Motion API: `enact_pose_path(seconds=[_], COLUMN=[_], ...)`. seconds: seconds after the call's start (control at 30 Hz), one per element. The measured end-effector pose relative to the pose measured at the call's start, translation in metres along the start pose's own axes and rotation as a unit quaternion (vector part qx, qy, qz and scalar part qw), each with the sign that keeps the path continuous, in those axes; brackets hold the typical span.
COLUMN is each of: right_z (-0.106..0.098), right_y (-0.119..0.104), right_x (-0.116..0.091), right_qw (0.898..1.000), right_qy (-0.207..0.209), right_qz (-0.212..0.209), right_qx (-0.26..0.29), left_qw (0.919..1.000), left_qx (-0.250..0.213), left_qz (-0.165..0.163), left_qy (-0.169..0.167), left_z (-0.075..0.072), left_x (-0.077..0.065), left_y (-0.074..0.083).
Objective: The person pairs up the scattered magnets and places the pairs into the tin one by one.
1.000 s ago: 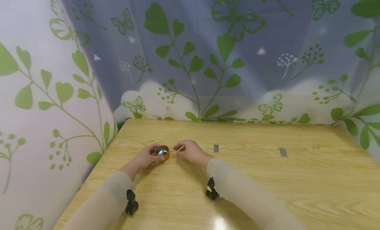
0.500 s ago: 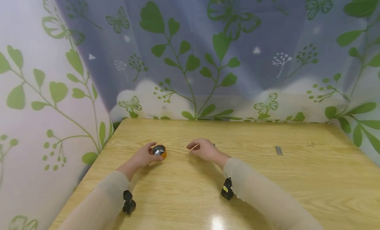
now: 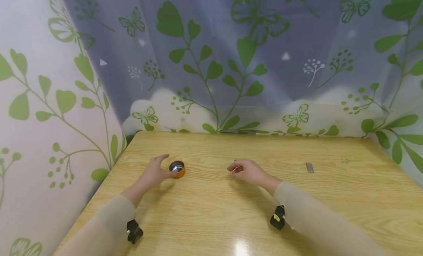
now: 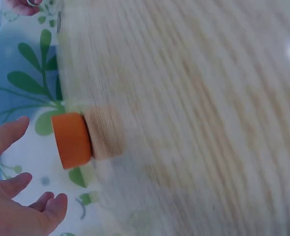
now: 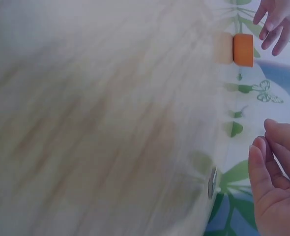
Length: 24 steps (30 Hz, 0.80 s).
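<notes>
A small round orange cup [image 3: 177,170] with a shiny metal inside stands upright on the wooden table. Just left of it is my left hand [image 3: 152,173], its thumb and fingers spread. In the left wrist view a gap shows between these fingers [image 4: 17,184] and the orange cup [image 4: 72,140]. Further right, above the table, my right hand [image 3: 249,171] has loosely bent fingers, and I see nothing held in it. A small flat grey piece [image 5: 212,183] lies on the table near that hand; in the head view the hand covers most of it.
Another flat grey rectangular piece [image 3: 309,167] lies to the right on the table [image 3: 205,219]. Behind the table's far edge hangs a leaf-patterned curtain [image 3: 211,94], and a similar patterned sheet [image 3: 66,131] runs along the left side.
My left hand has let go of the orange cup and drawn slightly left, fingers spreading. The right hand has moved away rightward, over the nearer grey piece.
</notes>
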State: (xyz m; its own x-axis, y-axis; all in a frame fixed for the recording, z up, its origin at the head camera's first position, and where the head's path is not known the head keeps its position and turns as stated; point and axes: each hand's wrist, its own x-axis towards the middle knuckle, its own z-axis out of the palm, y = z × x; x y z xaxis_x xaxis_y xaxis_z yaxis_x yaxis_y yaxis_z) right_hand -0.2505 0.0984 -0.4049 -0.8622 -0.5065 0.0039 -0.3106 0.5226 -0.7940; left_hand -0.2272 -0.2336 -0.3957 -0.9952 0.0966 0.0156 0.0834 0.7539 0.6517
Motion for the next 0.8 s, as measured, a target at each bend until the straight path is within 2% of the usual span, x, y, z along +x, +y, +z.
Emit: enact_pose_path(seconds=[0.23, 0.43, 0.6, 0.8], right_z=[-0.019, -0.037, -0.06, -0.096], right_y=[0.011, 0.021, 0.033, 0.05], right_x=[-0.017, -0.034, -0.053, -0.074], right_qw=[1.0, 1.0, 0.999, 0.996], right_qy=[0.008, 0.017, 0.035, 0.063], right_qz=[0.008, 0.003, 0.035, 0.052], right_qx=[0.002, -0.009, -0.017, -0.043], left_qw=[0.9988, 0.9966, 0.9944, 0.9866], left_qx=[-0.006, -0.028, -0.066, -0.105], left_qz=[0.044, 0.076, 0.072, 0.048], left_qy=[0.019, 0.013, -0.042, -0.116], left_z=[0.007, 0.022, 0.043, 0.067], left_x=[-0.009, -0.004, 0.005, 0.022], left_y=[0.023, 0.04, 0.054, 0.071])
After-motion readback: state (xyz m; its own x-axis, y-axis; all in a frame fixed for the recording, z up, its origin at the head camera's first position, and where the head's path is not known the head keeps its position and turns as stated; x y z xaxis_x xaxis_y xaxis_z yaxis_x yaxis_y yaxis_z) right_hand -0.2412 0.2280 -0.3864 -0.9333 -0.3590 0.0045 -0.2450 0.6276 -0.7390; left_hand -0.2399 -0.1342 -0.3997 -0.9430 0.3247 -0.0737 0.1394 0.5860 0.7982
